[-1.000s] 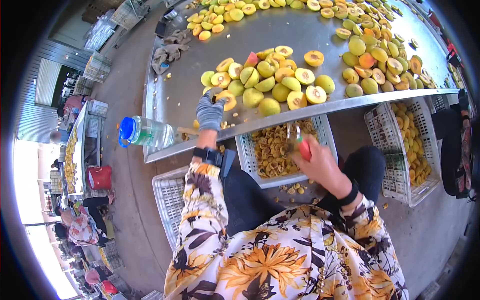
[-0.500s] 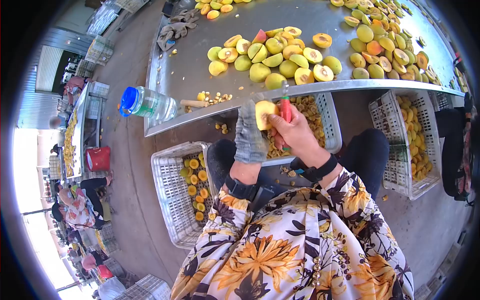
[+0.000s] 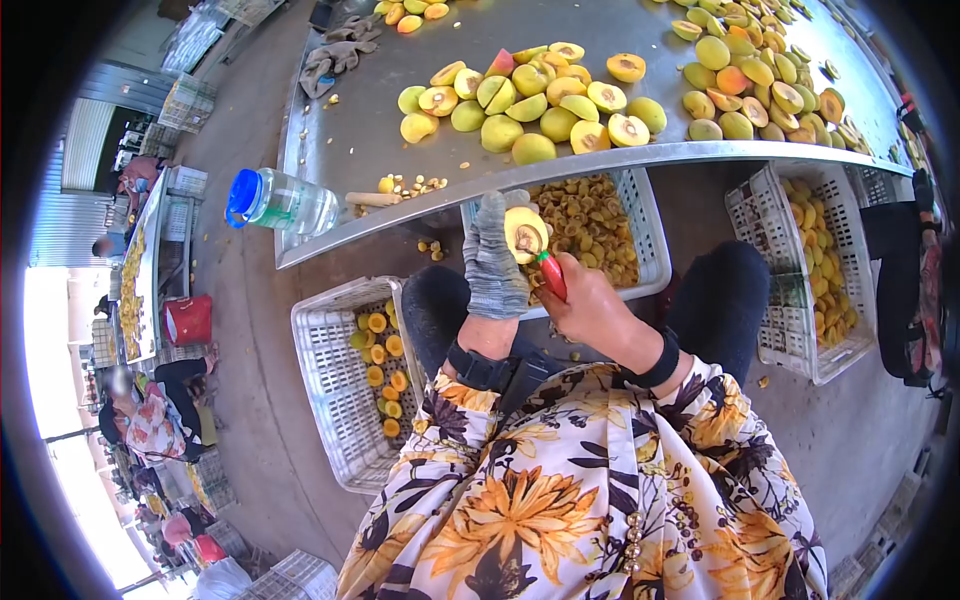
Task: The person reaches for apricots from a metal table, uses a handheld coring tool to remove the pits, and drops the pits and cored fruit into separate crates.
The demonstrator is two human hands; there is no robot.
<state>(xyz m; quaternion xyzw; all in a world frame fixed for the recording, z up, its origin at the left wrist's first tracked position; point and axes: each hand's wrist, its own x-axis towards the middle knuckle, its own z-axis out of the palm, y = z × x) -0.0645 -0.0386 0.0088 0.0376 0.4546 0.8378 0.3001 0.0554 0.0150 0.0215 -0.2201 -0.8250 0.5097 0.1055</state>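
My left hand (image 3: 497, 262), in a grey knitted glove, holds a yellow fruit half (image 3: 525, 232), apricot- or peach-like, with its cut face and brown stone showing. My bare right hand (image 3: 592, 305) grips a small pitting tool by its red handle (image 3: 551, 275). Its metal tip touches the cut face at the stone. Below and beyond the hands stands a white crate (image 3: 655, 235) of yellow fruit pieces. On the metal table ahead lies a pile of halved fruit (image 3: 535, 105).
A larger fruit heap (image 3: 760, 85) covers the table's right side. A blue-capped water bottle (image 3: 290, 203), a wooden handle (image 3: 373, 199) and grey gloves (image 3: 335, 58) lie at left. Crates stand at my left (image 3: 335, 400) and right (image 3: 780, 300). People sit farther left.
The fruit half has turned its cut face toward me and now rests in my left hand. My right hand has let go of it, and the tool's tip has swung down onto the stone.
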